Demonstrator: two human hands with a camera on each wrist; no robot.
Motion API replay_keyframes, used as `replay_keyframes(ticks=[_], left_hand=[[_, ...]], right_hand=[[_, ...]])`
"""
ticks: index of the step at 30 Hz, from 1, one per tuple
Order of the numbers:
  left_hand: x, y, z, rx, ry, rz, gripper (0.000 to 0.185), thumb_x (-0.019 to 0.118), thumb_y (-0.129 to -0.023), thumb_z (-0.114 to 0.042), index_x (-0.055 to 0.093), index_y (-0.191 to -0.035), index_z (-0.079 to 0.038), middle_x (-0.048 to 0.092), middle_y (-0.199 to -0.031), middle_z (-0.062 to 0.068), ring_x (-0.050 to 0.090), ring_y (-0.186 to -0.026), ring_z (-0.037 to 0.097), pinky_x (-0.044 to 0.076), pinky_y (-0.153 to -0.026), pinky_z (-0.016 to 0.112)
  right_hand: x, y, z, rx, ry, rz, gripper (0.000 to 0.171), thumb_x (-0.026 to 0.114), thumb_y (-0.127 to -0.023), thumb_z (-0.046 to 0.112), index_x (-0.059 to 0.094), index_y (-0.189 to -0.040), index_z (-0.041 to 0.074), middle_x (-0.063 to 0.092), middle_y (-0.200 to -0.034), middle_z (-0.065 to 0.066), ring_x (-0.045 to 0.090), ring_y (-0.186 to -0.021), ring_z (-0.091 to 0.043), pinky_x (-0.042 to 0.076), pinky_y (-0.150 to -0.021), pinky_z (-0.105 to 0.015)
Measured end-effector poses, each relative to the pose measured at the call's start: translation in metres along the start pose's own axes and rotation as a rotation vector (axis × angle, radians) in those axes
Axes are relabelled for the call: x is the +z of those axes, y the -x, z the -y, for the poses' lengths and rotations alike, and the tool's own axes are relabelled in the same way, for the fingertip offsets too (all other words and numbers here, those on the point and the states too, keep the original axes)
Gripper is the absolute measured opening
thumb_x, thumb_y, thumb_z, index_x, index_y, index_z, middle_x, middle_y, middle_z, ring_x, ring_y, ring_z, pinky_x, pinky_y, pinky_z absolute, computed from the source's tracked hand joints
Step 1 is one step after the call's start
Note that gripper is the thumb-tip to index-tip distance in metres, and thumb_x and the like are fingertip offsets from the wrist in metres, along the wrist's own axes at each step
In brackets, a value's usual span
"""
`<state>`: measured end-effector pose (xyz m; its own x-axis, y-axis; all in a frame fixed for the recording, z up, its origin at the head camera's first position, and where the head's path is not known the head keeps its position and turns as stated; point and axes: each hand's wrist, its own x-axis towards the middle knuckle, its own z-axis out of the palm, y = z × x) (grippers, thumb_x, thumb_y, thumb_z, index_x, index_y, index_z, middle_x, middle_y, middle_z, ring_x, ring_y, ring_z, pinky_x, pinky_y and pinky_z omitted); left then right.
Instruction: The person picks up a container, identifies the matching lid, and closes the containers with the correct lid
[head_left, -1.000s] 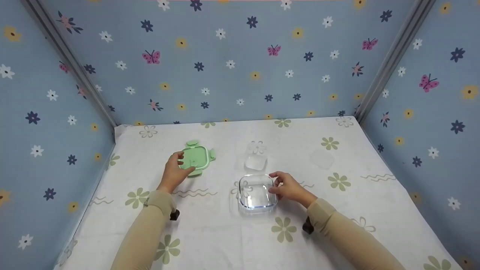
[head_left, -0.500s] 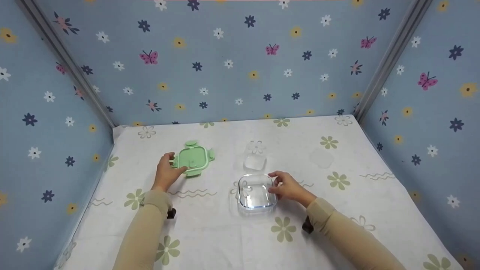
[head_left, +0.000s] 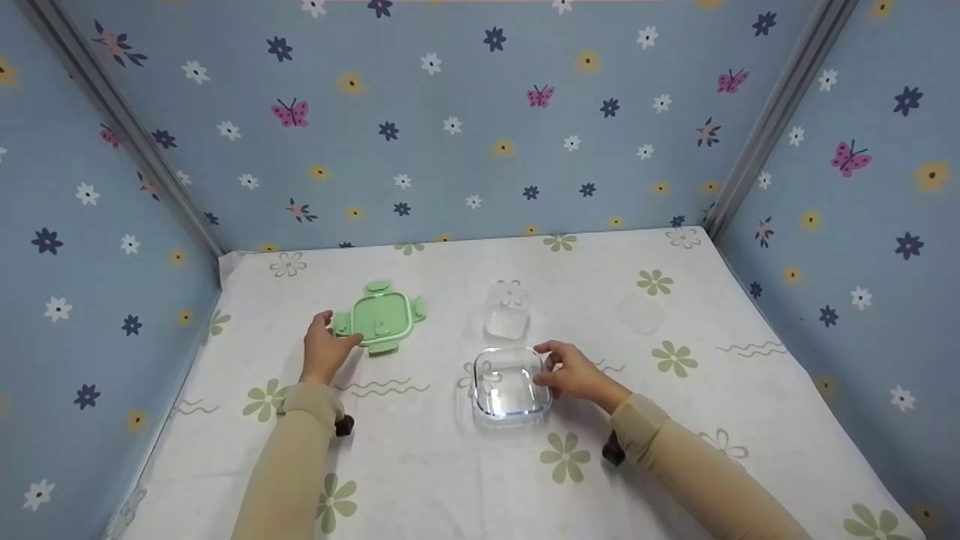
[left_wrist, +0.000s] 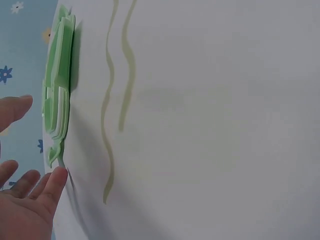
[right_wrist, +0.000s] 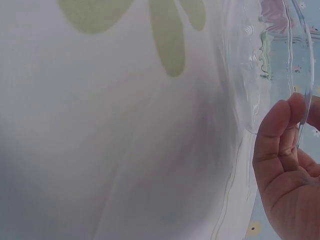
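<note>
Drawing back toward the left edge of the white, flower-printed worktop, the left hand held nothing, thumb and fingers parted; contact with the square green plastic lid, unmoved toward the far-left corner, could not be confirmed. The right hand pinched the right rim of the square clear glass container, midway between side edges; both parts remained separate.

Green four-flapped lid lies flat, left of and beyond the upright clear square container
</note>
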<state>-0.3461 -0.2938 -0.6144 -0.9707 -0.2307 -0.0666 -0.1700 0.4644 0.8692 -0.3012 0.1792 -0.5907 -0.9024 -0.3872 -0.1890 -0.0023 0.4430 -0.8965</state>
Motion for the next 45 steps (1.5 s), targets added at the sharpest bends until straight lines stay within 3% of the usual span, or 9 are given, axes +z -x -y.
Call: replay_keyframes(ticks=[6,19,26,31,36,45], left_hand=[[0.0,-0.002,0.001,-0.036,0.031,0.011,0.088,0.072,-0.101,-0.015,0.02,-0.167,0.01,0.027,-0.173,0.035,0.037,-0.158,0.05,0.038,-0.129,0.055],[0.005,-0.005,0.002,-0.128,0.094,-0.036,0.083,0.074,-0.095,-0.011,0.031,-0.162,0.015,0.045,-0.161,0.039,0.046,-0.152,0.05,0.043,-0.125,0.054],[0.01,-0.005,-0.002,-0.155,0.046,0.006,0.083,0.073,-0.096,-0.014,0.031,-0.162,0.013,0.048,-0.156,0.037,0.052,-0.143,0.047,0.046,-0.121,0.053],[0.014,-0.006,-0.004,-0.129,0.02,0.04,0.087,0.076,-0.099,-0.024,0.031,-0.162,0.014,0.048,-0.153,0.036,0.06,-0.131,0.041,0.055,-0.108,0.045],[0.015,-0.005,-0.009,-0.124,0.018,0.037,0.087,0.077,-0.098,-0.025,0.033,-0.16,0.016,0.049,-0.153,0.036,0.067,-0.117,0.034,0.059,-0.091,0.032],[0.016,-0.002,-0.022,-0.143,0.048,0.066,0.084,0.074,-0.098,-0.02,0.032,-0.161,0.015,0.046,-0.16,0.035,0.055,-0.141,0.041,0.051,-0.117,0.049]], right_hand=[[-0.001,0.0,0.001,0.006,-0.004,0.002,0.062,0.078,-0.093,0.0,0.051,-0.147,-0.012,0.055,-0.087,-0.002,0.06,-0.063,-0.012,0.055,-0.056,-0.023],[0.0,-0.001,-0.001,0.022,-0.003,0.002,0.061,0.079,-0.092,0.0,0.053,-0.146,-0.011,0.056,-0.089,-0.003,0.06,-0.064,-0.013,0.056,-0.057,-0.024],[0.0,0.0,0.0,0.021,0.008,0.002,0.061,0.079,-0.092,-0.001,0.053,-0.146,-0.011,0.056,-0.088,-0.002,0.059,-0.063,-0.013,0.054,-0.057,-0.024],[0.0,0.0,0.001,0.002,0.004,0.003,0.061,0.078,-0.093,-0.001,0.052,-0.146,-0.013,0.056,-0.085,-0.001,0.059,-0.06,-0.012,0.054,-0.055,-0.023],[0.0,0.001,0.003,-0.02,0.002,0.007,0.061,0.078,-0.093,-0.002,0.05,-0.146,-0.015,0.055,-0.084,0.0,0.059,-0.058,-0.011,0.054,-0.054,-0.023],[0.0,0.001,0.004,0.021,0.02,0.002,0.061,0.078,-0.093,0.0,0.052,-0.147,-0.011,0.056,-0.087,-0.001,0.06,-0.063,-0.013,0.055,-0.056,-0.024]])
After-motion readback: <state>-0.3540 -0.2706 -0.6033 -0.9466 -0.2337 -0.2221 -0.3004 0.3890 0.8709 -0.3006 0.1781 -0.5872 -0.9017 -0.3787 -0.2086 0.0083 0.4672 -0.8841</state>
